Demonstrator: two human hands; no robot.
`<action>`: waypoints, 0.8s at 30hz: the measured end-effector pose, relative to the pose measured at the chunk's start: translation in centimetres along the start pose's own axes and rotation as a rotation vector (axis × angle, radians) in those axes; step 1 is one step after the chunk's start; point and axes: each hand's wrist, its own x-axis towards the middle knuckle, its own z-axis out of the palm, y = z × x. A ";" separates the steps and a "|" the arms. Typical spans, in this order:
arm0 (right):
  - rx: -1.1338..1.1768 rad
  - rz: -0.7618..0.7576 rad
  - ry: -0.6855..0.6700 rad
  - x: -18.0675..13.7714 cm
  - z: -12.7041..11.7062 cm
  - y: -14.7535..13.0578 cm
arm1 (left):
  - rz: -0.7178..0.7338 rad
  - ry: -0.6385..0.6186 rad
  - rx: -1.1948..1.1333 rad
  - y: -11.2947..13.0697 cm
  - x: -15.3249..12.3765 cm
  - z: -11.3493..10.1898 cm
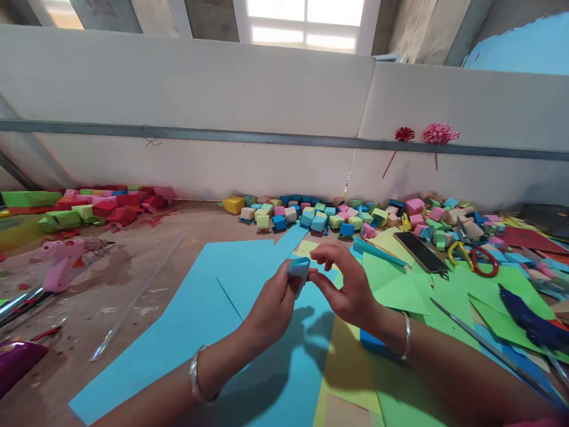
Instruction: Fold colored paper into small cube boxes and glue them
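Observation:
A small folded piece of light blue paper [299, 270] is pinched upright between the thumb and fingers of my left hand [270, 308]. Just to its right is my right hand [351, 287], its thumb and fingers curved and apart. The right fingertips come close to the paper's edge; whether they touch it I cannot tell. Both hands are above large light blue sheets [186, 320] spread on the work surface, one with a cut or crease line. A yellow sheet [349, 362] and green sheets [400, 284] lie under my right forearm.
Several small paper cubes [317, 222] line the wall. At right are a phone [421, 252], scissors with yellow and red handles [473, 259] and dark blue-handled scissors [531, 317]. At left lie a pink glue gun [62, 261], a clear stick [137, 299] and red and green paper boxes [120, 207].

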 end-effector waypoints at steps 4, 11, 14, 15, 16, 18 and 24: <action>-0.055 -0.096 -0.027 0.3 -0.2 -0.3 | 0.022 0.025 0.158 0.3 -0.1 0.0; -0.138 -0.100 -0.121 1.1 -1.4 -0.1 | 0.030 -0.030 0.258 0.5 -0.3 -0.1; -0.157 -0.086 -0.183 1.2 -1.7 0.2 | 0.015 -0.041 0.255 0.3 -0.4 0.0; -0.163 -0.076 -0.187 1.2 -1.8 0.2 | 0.004 -0.049 0.243 0.3 -0.4 0.0; -0.169 -0.068 -0.184 1.2 -1.8 0.3 | -0.009 -0.066 0.219 0.3 -0.3 0.0; -0.181 -0.056 -0.162 1.2 -1.8 0.2 | -0.037 -0.102 0.134 0.4 -0.3 -0.1; -0.113 0.085 -0.082 1.2 -1.8 0.4 | -0.187 -0.124 -0.035 0.6 0.1 -0.3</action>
